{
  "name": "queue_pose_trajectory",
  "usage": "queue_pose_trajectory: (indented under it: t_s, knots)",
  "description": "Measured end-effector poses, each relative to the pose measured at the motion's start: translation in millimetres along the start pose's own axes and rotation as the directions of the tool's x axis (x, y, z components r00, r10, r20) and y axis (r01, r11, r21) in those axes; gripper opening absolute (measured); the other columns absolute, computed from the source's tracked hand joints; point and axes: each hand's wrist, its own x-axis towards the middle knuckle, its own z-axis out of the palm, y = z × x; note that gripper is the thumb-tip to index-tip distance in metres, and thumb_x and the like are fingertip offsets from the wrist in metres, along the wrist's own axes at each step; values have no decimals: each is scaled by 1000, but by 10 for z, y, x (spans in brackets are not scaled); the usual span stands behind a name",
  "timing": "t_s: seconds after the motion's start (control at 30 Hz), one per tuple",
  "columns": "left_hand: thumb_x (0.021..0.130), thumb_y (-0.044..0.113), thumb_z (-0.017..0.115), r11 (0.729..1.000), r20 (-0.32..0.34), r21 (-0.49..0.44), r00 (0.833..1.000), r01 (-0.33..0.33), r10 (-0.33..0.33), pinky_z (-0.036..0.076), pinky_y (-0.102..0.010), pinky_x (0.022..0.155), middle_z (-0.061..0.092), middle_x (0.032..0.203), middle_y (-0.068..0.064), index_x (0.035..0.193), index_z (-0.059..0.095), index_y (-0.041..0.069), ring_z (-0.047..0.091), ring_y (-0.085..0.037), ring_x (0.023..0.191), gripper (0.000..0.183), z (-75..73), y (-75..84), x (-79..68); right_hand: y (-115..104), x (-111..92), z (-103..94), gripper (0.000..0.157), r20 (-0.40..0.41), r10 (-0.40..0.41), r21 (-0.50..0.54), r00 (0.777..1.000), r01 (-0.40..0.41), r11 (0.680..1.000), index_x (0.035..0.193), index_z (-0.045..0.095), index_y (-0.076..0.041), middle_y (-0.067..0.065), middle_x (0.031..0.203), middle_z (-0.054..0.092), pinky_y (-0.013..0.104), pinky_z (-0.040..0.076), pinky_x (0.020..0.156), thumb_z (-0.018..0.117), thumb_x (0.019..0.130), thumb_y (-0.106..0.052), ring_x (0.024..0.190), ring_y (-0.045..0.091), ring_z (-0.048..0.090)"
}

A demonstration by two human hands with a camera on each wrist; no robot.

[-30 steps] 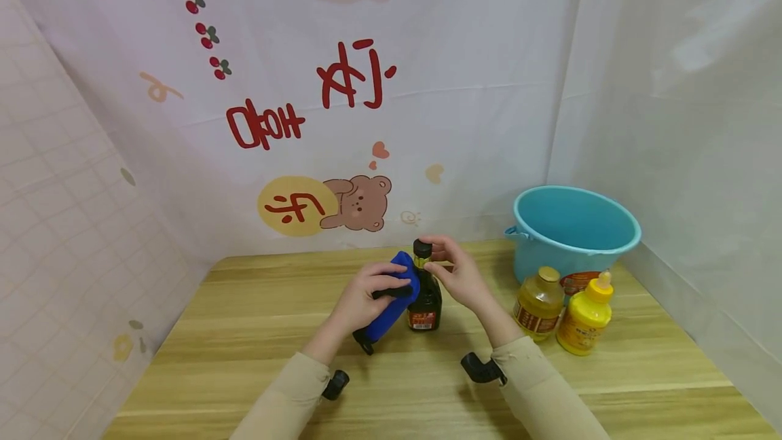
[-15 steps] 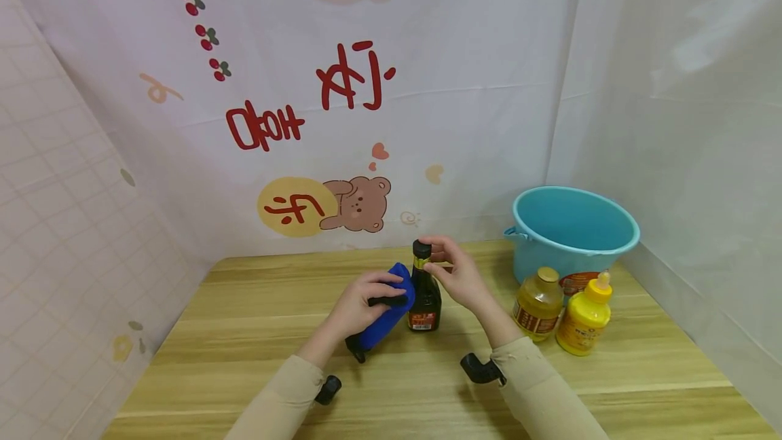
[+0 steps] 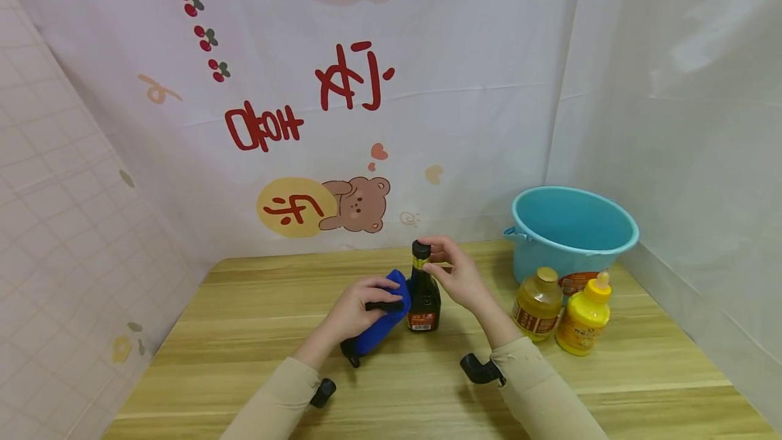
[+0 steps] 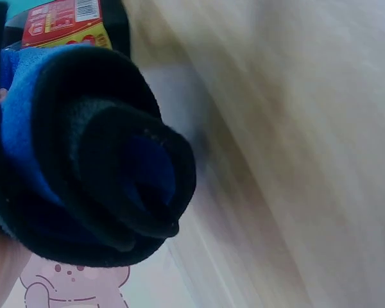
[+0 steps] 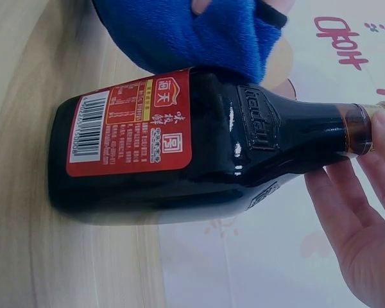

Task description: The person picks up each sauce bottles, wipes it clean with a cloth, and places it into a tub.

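Note:
A dark soy sauce bottle (image 3: pixel 424 305) with a black cap and red label stands upright on the wooden table. At its neck, the thumb and fingers of my right hand (image 3: pixel 457 276) hold it steady. My left hand (image 3: pixel 353 309) grips a folded blue cloth (image 3: pixel 380 331) with black edging, whose upper end lies against the bottle's left side. Seen from the right wrist, the blue cloth (image 5: pixel 186 32) meets the bottle (image 5: pixel 212 141) beside the label. The cloth's rolled end (image 4: pixel 109 160) fills much of the left wrist view and hides most of that hand.
To the right stand a squat jar of amber liquid (image 3: pixel 539 304) and a yellow squeeze bottle (image 3: pixel 583 321). Behind them is a light blue bucket (image 3: pixel 537 257), near the printed white backdrop (image 3: pixel 464 121). A black wrist mount (image 3: pixel 481 368) juts from the right sleeve.
My left hand has shifted down and to the left with the cloth, sliding lower along the bottle's side. The right hand and bottle stay in place.

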Motion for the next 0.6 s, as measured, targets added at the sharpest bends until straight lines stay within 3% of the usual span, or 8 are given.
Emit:
queue_pose_trajectory:
  t_s: [0.37,0.6]
  knots:
    - [79,-11,75,1000,27,4,1000,2,-2,49,-46,99,67,118,-9,105,79,6,60,-30,116,31,-2,-25,-31,1,7,5,43,-6,4,20,1000,-4,1000,134,57,-12,16,117,62,47,57,82,64,93,1,103,33,65]
    - [76,-14,74,995,107,98,994,-21,10,51,-47,96,68,117,-10,105,79,6,61,-31,113,36,43,-62,-80,-9,1,21,45,-16,-6,25,1000,7,1000,134,55,-10,18,118,61,48,57,81,64,92,4,102,35,65]
